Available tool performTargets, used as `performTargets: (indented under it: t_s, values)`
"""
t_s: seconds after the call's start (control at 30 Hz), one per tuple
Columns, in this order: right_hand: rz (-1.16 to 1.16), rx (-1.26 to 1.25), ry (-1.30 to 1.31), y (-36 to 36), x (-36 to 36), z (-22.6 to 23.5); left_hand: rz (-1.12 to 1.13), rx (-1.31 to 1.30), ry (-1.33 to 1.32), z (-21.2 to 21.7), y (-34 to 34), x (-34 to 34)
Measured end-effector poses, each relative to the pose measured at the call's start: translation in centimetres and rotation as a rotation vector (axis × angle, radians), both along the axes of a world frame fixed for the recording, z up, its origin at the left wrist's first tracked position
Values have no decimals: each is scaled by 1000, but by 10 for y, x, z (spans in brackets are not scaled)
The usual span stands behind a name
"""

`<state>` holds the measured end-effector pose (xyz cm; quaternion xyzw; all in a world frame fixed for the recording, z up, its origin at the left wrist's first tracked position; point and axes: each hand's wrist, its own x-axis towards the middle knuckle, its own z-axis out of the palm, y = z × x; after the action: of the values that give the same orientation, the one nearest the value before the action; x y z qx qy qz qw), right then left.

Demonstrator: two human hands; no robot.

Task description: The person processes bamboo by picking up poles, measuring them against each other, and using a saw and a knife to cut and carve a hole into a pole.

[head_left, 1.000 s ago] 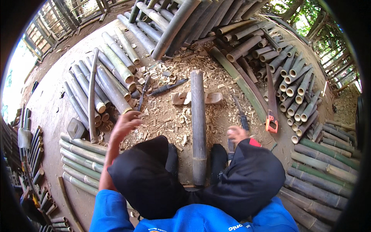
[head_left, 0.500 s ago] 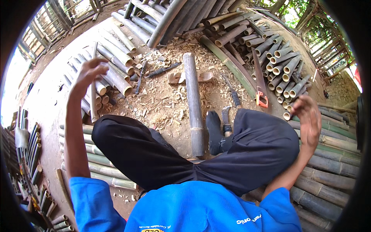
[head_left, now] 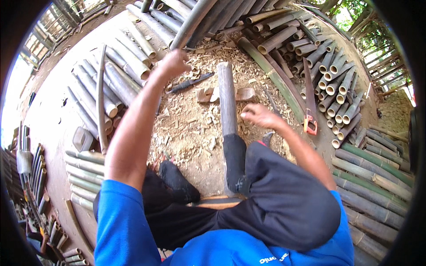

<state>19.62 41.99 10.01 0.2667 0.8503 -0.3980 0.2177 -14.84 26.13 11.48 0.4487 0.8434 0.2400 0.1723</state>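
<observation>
A thick grey bamboo tube (head_left: 226, 95) lies lengthwise before me, its far part over a notched wooden block (head_left: 246, 94). My right foot in a black sock (head_left: 235, 155) rests on the tube's near part. My left hand (head_left: 173, 64) reaches forward over the shavings, empty with loosely bent fingers, just beyond a black-handled knife (head_left: 188, 83). Just right of the tube hovers my right hand (head_left: 261, 116), fingers slightly parted and holding nothing. Close to it lies a thin blade (head_left: 270, 99), its handle hidden by my arm. A curved blade (head_left: 267, 138) shows beside my right knee.
Cut bamboo tubes (head_left: 339, 95) are heaped at the right, more (head_left: 122, 75) at the left. A saw with an orange handle (head_left: 310, 125) leans by the right heap. Wood shavings (head_left: 186, 128) cover the ground. A long bamboo strip (head_left: 101, 97) stands at the left.
Both hands have come inward from the sides, the left forward toward the knife, the right to beside the tube. My right foot has moved onto the tube; my left foot now shows.
</observation>
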Motion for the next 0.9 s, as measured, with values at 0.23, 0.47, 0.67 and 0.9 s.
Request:
performTargets:
  t_s: [0.23, 0.47, 0.67, 0.9]
  values:
    - [-374, -361, 114, -3, 24, -111, 201, -220, 121, -179, -9, 6]
    - [-885, 841, -206, 25, 207, -95, 147, -291, 265, -189, 11, 5]
    - [-792, 618, -607, -9, 275, -110, 391, -130, -709, -162, 3, -13]
    - [-715, 473, -236, 17, 317, -100, 301, 21, -1128, -125, -17, 15]
